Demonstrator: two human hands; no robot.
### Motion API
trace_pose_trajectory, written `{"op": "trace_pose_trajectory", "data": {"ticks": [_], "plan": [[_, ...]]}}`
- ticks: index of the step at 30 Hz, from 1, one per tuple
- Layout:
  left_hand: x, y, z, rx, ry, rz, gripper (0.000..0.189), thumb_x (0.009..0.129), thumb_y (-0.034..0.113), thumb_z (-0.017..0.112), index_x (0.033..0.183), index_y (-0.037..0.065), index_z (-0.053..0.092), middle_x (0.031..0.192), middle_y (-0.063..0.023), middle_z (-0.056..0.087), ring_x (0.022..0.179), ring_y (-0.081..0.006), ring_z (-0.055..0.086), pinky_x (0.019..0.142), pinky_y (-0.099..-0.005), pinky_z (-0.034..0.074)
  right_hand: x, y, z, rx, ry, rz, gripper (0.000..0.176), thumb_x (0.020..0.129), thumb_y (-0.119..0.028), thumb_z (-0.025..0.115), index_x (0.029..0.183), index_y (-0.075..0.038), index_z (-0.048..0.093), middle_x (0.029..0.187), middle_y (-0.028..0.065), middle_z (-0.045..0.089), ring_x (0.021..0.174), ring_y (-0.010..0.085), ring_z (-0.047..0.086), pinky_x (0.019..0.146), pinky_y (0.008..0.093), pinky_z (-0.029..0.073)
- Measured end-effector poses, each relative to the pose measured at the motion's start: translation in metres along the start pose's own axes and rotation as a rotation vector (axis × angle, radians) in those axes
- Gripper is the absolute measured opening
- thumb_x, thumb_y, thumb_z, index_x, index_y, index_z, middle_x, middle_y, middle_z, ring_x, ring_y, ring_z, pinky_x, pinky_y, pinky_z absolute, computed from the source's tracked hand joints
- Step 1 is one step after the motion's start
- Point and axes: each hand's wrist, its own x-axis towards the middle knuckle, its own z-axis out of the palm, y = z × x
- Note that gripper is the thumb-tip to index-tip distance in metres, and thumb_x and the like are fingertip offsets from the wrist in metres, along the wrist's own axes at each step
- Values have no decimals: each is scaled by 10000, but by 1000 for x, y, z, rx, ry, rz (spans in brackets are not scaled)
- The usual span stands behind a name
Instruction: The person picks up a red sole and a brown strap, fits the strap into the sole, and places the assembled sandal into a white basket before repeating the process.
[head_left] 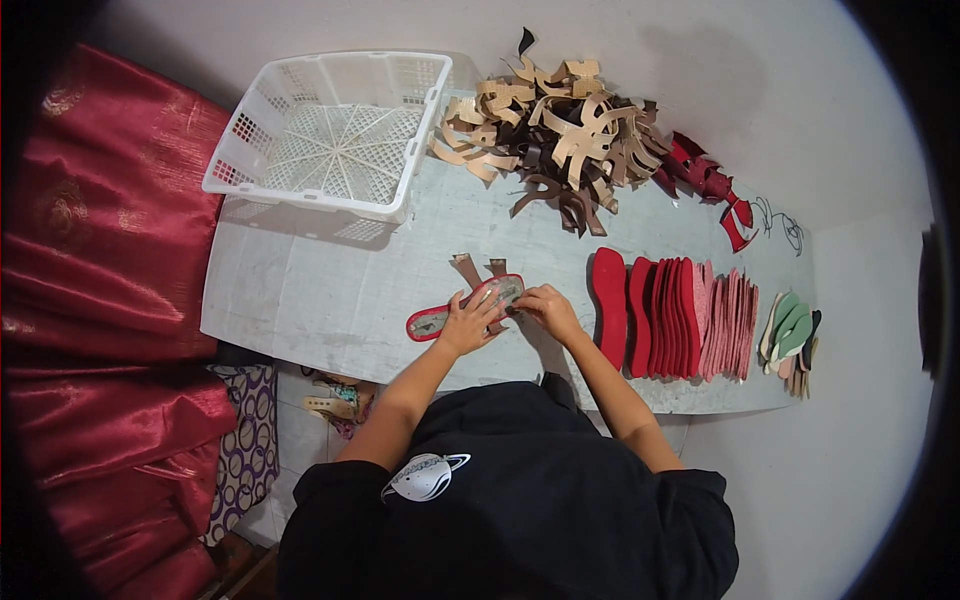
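We see satin-like cloth in the red drape (110,200), glossy along its folds, and matt black fabric in the shirt (530,490); the basket (300,204) looks like smooth white plastic, pierced into mesh; the heaped straps (585,130) seem leather-like, with a soft sheen; we find the red soles (610,310) matt and even, the sole in hand (426,327) rough and patchy grey inside its red edge, the tabletop (300,280) dull and scuffed

a white plastic basket (340,155) sits beyond the grip, to its left; a shiny red curtain (110,250) hangs farther left.
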Motion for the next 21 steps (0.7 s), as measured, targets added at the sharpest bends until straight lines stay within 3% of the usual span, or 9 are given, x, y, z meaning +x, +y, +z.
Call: {"op": "trace_pose_trajectory", "data": {"ticks": [5, 13, 16, 19, 21], "plan": [[0, -1, 3, 2, -51, 12, 510, 795, 508, 438, 1215, 218, 442, 1373, -35, 272, 1269, -178, 173, 923, -530, 163, 16, 7, 11, 44, -6, 3, 198, 671, -63, 619, 862, -111, 640, 884, 50, 582, 815, 235, 551, 703, 318, 456], [0, -3, 4, -16, 101, 28, 534, 799, 510, 457, 1199, 157, 439, 1350, -41, 302, 1256, -177, 221, 965, -504, 163, 17, 8, 30, 123, 100, 114, 167, 684, -57, 627, 846, -95, 644, 864, 49, 567, 817, 228, 559, 691, 305, 457], [-1, -4, 5, 8, 35, 17, 570, 811, 533, 410, 1222, 138, 422, 1375, -44, 261, 1271, -167, 181, 964, -512, 148, 15, 9, 38, 152, 133, 170, 171, 687, -46, 630, 850, -94, 644, 861, 46, 562, 809, 226, 560, 688, 305, 457], [-1, -3, 3, -2, 29, 0, 605, 805, 541, 415, 1237, 118, 395, 1376, -40, 257, 1267, -159, 193, 962, -517, 146, 14, 14, 46, 163, 150, 183, 150, 694, -43, 630, 835, -91, 646, 907, 59, 550, 814, 228, 560, 688, 298, 458], [-1, -3, 2, 1, 15, -2, 612, 802, 544, 416, 1256, 136, 375, 1376, -38, 257, 1265, -157, 197, 962, -517, 146, 15, 15, 47, 212, 171, 162, 243, 691, -112, 663, 930, -131, 625, 1032, 79, 502, 840, 250, 545, 719, 335, 441]]}}
